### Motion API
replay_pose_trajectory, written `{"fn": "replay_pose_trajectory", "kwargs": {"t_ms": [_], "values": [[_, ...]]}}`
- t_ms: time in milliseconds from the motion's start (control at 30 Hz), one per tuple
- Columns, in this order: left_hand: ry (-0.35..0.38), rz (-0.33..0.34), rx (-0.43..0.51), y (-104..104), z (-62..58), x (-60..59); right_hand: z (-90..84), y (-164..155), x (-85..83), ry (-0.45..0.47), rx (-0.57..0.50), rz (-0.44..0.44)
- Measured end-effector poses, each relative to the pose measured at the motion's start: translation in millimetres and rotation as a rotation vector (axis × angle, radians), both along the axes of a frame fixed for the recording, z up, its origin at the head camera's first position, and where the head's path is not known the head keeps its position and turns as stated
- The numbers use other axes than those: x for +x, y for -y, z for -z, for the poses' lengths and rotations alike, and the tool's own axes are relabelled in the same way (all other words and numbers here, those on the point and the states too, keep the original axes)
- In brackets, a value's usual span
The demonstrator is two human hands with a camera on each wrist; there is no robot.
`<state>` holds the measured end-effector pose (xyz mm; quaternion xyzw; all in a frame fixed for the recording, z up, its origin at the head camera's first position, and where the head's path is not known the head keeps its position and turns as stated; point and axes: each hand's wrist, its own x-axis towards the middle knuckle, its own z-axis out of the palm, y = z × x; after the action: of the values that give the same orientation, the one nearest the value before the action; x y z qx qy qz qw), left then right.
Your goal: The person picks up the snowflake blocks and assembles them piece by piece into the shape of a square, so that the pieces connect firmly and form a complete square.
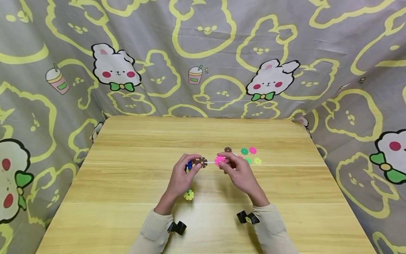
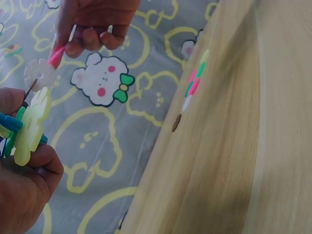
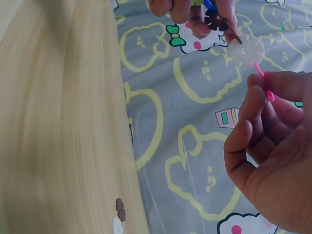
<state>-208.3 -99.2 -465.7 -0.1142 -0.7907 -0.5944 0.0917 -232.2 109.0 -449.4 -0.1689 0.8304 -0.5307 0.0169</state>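
My left hand (image 1: 181, 180) holds a joined group of notched plastic snowflake discs above the table. A brown disc (image 1: 203, 162) shows at its fingertips, a blue disc (image 1: 189, 165) behind the thumb, and a yellow disc (image 1: 189, 195) hangs below. Between thumb and index finger, my right hand (image 1: 240, 173) pinches a pink disc (image 1: 219, 161). A translucent white disc (image 3: 246, 51) bridges the two hands, seen edge-on in the head view. Its rim meets the brown disc on one side and the pink disc on the other. Fingers hide part of the group.
Loose discs lie on the wooden table (image 1: 133, 141) beyond my right hand: a brown one (image 1: 227, 150), a green one (image 1: 244, 151), a pink one (image 1: 252, 150), a yellow one (image 1: 257, 161) and others partly hidden. A patterned curtain (image 1: 219, 63) surrounds the table's far edge and sides.
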Motion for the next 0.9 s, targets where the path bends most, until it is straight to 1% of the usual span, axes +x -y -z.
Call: {"fn": "replay_pose_trajectory", "kwargs": {"t_ms": [133, 333, 500, 567, 700, 767, 800, 900], "values": [[0.001, 0.013, 0.004, -2.4, -15.3, 6.9, 1.1, 0.0, 0.2, -0.002, 0.006, 0.003], [0.010, 0.024, 0.007, -3.8, -19.1, 8.9, 1.7, 0.4, 0.0, -0.020, 0.008, -0.012], [0.005, 0.021, 0.016, -4.1, -15.7, 7.3, 2.6, 1.0, 0.1, -0.033, 0.014, -0.017], [0.003, 0.017, 0.018, -4.1, -9.9, 4.1, 3.7, 1.2, 0.1, -0.048, 0.016, -0.008], [-0.008, 0.006, 0.012, -3.8, 5.8, -4.0, 6.0, 2.3, 0.1, -0.089, 0.017, 0.021], [-0.017, 0.001, 0.002, -3.0, 11.2, -6.4, 2.2, 5.1, 2.8, -0.102, 0.011, 0.041], [-0.018, -0.001, 0.002, -2.8, 11.7, -6.5, 2.2, 6.3, 3.3, -0.110, 0.003, 0.047], [-0.013, -0.003, 0.019, -4.3, 2.7, -2.5, 3.3, 8.9, 5.0, -0.137, -0.015, 0.069]]}}
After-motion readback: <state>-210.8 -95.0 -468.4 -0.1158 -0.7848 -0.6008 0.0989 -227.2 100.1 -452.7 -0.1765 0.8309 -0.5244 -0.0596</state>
